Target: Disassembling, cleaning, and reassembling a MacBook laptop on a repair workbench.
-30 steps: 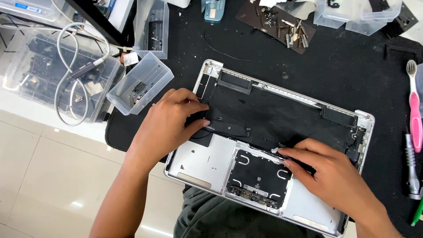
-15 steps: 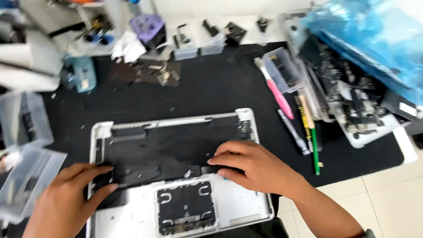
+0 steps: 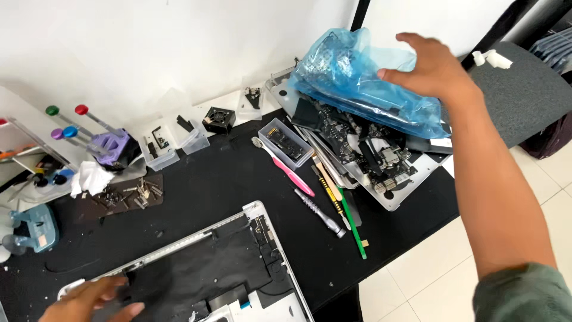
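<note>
My right hand [image 3: 434,67] reaches up to the right, fingers spread, over a blue plastic bag [image 3: 357,77] that lies on a pile of laptop circuit boards and metal parts [image 3: 369,155]. It touches or hovers just above the bag; it grips nothing. My left hand [image 3: 89,301] rests flat at the bottom left on the opened silver laptop case [image 3: 256,213], on its black inner cover [image 3: 196,271]. The case lies on a black mat [image 3: 226,173].
A pink toothbrush [image 3: 286,169], a metal screwdriver [image 3: 319,213] and green and yellow pry tools [image 3: 351,226] lie between case and pile. Small clear trays [image 3: 286,143] with parts, a screw mat [image 3: 122,194] and a purple screwdriver stand [image 3: 110,146] line the back. A grey chair [image 3: 524,89] stands at right.
My right hand left the laptop case and rose to the blue bag at the right. The view swung right and up. My left hand stayed on the case.
</note>
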